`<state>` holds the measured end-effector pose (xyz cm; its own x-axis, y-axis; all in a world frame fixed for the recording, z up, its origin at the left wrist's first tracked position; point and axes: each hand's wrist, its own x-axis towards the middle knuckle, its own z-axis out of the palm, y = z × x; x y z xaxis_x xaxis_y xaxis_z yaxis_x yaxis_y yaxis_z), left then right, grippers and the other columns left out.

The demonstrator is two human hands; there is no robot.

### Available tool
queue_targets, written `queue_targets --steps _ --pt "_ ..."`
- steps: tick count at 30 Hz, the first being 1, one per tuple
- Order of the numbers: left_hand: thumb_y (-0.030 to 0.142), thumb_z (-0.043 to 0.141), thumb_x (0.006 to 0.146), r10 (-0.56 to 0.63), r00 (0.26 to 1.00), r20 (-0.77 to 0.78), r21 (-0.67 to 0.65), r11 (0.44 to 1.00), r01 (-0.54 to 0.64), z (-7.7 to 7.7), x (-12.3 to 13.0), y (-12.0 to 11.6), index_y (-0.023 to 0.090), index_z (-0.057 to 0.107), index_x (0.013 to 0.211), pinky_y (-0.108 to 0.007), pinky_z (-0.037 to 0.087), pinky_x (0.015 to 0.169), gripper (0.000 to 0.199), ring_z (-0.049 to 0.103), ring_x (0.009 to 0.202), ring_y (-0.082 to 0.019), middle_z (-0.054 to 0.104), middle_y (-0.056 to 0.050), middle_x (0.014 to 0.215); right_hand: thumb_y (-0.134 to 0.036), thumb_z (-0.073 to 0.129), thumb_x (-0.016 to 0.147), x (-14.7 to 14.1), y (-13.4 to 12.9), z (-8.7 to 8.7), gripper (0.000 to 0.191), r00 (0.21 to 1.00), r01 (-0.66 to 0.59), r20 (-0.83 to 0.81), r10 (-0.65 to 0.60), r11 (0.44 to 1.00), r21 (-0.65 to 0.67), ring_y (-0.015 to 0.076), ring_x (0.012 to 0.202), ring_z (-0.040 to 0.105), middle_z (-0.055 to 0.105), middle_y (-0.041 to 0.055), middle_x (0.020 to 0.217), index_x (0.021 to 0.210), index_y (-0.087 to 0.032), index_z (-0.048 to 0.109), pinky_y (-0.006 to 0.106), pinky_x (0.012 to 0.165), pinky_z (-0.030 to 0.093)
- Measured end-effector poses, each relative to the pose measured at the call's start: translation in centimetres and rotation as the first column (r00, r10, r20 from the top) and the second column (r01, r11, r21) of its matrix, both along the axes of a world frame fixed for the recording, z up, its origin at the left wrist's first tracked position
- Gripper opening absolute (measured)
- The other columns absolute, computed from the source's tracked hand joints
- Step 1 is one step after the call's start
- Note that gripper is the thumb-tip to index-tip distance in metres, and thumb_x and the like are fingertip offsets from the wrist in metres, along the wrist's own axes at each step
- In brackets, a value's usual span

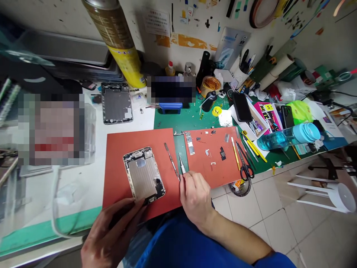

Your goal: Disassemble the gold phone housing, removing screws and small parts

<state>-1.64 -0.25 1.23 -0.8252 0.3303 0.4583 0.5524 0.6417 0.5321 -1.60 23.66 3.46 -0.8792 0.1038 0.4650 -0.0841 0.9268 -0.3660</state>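
An opened phone housing [145,176] with a bare metal inside lies on a red mat [117,149]. At its lower edge my left hand [111,230] pinches the rim with closed fingertips. My right hand [196,197] is closed around a slim, ridged metal tool [182,166] whose pointed tip aims away from me; its exact kind is unclear. Just left of that tool, a thin metal spudger [171,160] rests on the mat. A second red mat [223,167] on the right carries a logic board [190,143] and several small phone parts, including a black one [222,153].
Scissors [245,167] and a yellow-handled tool [253,147] lie right of the mats, near a blue bottle [290,136]. Another phone housing [116,103] is at back left, beside a tall spray can [118,44]. A white cable [55,201] hangs at left.
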Motion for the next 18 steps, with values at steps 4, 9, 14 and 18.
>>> queue_targets --steps 4,9,14,18 --pt "0.009 0.073 0.099 -0.052 0.991 -0.122 -0.235 0.972 0.022 0.1 -0.2 -0.3 0.029 0.071 0.139 -0.047 0.063 0.085 0.044 0.077 0.102 -0.028 0.081 -0.005 0.115 -0.012 0.056 0.108 0.7 3.1 1.8 0.016 0.998 0.006 0.068 0.000 0.997 -0.078 0.0173 0.080 0.070 0.073 0.0053 0.087 0.104 -0.016 0.071 0.029 0.078 0.057" --pt "0.009 0.074 0.099 -0.092 0.978 -0.187 -0.312 0.950 0.030 0.6 -0.7 -0.2 0.032 0.067 0.147 -0.046 0.061 0.090 0.053 0.077 0.102 -0.027 0.082 0.000 0.117 -0.022 0.058 0.109 0.6 10.1 2.7 0.018 0.971 0.163 0.195 -0.135 0.978 -0.131 0.0196 0.087 0.073 0.074 0.0073 0.097 0.108 -0.017 0.076 0.031 0.077 0.058" --pt "0.008 0.074 0.098 -0.124 0.969 -0.213 -0.316 0.947 0.052 0.6 -0.8 -0.1 0.032 0.067 0.146 -0.046 0.061 0.090 0.054 0.076 0.103 -0.028 0.082 0.000 0.117 -0.027 0.060 0.106 -0.2 12.6 2.0 0.020 0.937 0.194 0.321 -0.137 0.969 -0.154 0.0214 0.086 0.074 0.074 0.0065 0.099 0.107 -0.021 0.079 0.033 0.076 0.057" --pt "0.011 0.079 0.096 -0.025 0.998 -0.064 -0.118 0.993 0.018 0.3 -0.5 0.1 0.034 0.074 0.137 -0.044 0.060 0.093 0.047 0.075 0.101 -0.027 0.082 0.000 0.115 -0.028 0.059 0.106 -0.5 12.1 1.7 0.021 0.913 0.212 0.387 -0.132 0.962 -0.171 0.0230 0.088 0.073 0.074 0.0066 0.099 0.106 -0.022 0.079 0.035 0.079 0.055"
